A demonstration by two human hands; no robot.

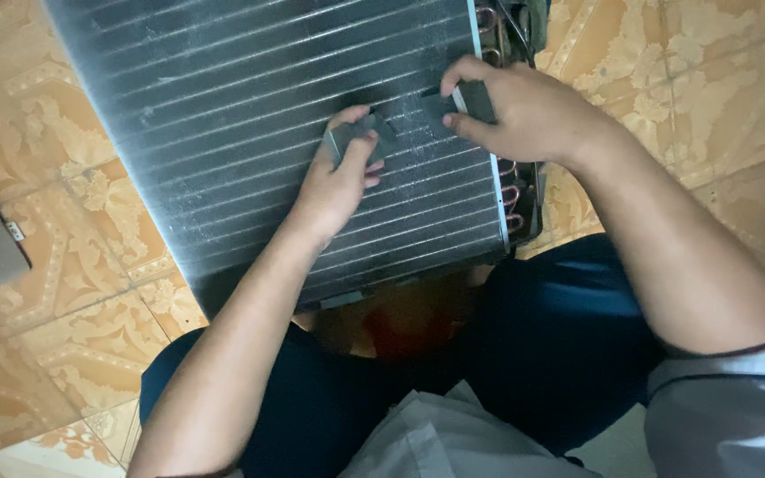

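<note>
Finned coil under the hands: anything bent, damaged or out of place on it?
The grey finned metal coil panel shows a scuffed, pale patch of flattened-looking fins between the left hand and right hand. Each hand presses a dark grey flat strip against the fins. The copper tube bends at the right edge look even.

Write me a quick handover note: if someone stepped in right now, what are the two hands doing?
Left hand: fingers pinch a dark grey strip against the finned coil panel.
Right hand: holds the strip's other end at the panel's right edge, beside the copper tube bends.
Panel lies flat on the patterned tile floor, in front of the knees.
Done: strip partly laid across the fins.
Left: cannot tell.
</note>
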